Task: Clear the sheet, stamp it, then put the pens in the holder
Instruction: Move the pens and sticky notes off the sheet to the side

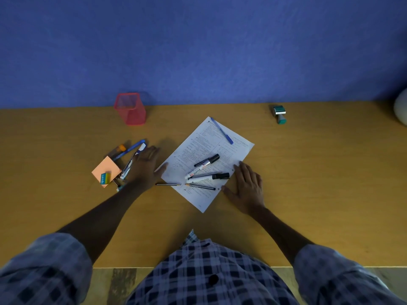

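White paper, the sheet (207,164), lies skewed on the counter (308,172) between both hands. The right hand (246,188) rests flat at its near edge, fingers (240,168) straight and holding nothing; the left hand (144,167) lies spread, empty, beside a pile of pens (130,155). Markers (207,170) and a blue pen (222,130) sit on the sheet beyond the right fingers. The holder (130,108) and stamp (279,114) stand well beyond. Sweeping carelessly could roll markers off or crease the sheet

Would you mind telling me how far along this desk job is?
Done: some pens lie off the sheet. In hand: left hand rests by them, right hand at the sheet's edge. Left: markers remain on it, stamp untouched, holder empty.
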